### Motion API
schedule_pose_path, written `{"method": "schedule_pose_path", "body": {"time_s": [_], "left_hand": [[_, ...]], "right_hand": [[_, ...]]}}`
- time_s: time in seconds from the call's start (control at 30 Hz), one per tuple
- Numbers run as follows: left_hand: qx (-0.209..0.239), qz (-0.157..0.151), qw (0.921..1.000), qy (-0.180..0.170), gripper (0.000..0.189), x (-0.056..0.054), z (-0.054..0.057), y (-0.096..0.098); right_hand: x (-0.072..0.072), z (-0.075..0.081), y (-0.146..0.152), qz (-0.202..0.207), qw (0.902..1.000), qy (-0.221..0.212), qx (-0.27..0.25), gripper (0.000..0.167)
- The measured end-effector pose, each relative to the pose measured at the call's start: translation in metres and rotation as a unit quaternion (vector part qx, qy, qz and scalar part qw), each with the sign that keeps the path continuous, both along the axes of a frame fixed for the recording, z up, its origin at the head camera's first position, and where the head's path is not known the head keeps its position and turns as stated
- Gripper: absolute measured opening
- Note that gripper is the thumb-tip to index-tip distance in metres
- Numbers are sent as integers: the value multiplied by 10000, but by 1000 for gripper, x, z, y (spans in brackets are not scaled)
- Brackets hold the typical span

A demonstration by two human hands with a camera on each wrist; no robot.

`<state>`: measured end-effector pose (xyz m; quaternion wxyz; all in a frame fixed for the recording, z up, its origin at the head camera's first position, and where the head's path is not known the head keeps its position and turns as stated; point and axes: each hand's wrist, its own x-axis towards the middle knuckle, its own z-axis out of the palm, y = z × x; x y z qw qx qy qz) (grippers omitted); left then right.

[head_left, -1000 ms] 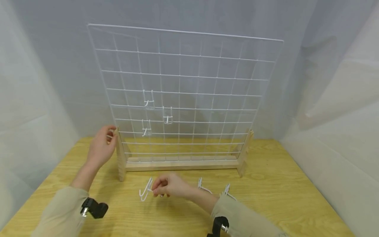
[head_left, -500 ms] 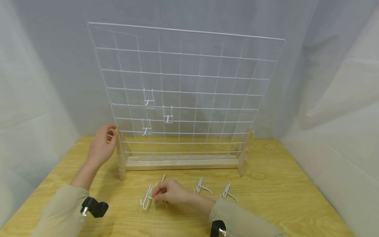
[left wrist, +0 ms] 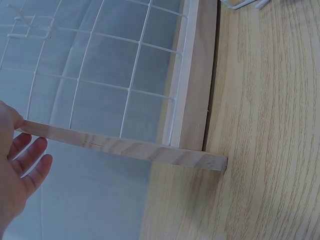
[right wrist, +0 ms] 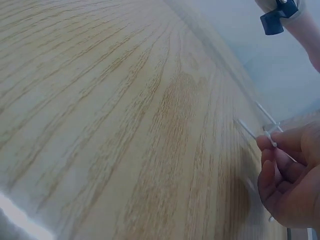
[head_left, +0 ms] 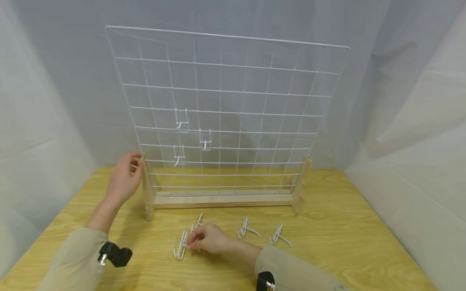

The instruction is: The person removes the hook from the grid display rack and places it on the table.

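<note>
My left hand (head_left: 123, 178) grips the top of the left wooden upright (head_left: 148, 194) of a stand; in the left wrist view its thumb lies at the end of that upright, fingers (left wrist: 36, 167) curled below. The stand carries a white wire grid panel (head_left: 233, 91). Low over the table in front, my right hand (head_left: 209, 239) pinches a white wire hook (head_left: 181, 247) between thumb and fingertips. Three similar hooks hang on the left half of the grid: an upper hook (head_left: 183, 123), a middle hook (head_left: 205, 144) and a lower hook (head_left: 179, 157).
Loose white hooks lie on the wooden table (head_left: 327, 258): one hook (head_left: 198, 220) just behind my right hand, another hook (head_left: 244, 227) and a third hook (head_left: 277, 233) to its right. Pale sheeting (head_left: 400, 121) surrounds the table at the back and sides.
My right hand has come slightly nearer to me and down with the hook, uncovering the loose hook behind it. The left hand stays on the upright.
</note>
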<state>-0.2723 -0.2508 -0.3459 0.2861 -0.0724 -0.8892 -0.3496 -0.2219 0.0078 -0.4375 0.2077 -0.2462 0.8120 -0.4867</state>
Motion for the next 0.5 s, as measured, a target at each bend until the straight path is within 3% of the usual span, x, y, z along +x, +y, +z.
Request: {"method": "schedule_pose_path", "body": {"time_s": [0.5], "left_hand": [[9,10,10000,30,28,-1,1,0]], "right_hand": [[3,-8,-5,-217,9996,-138,-145,8]]}}
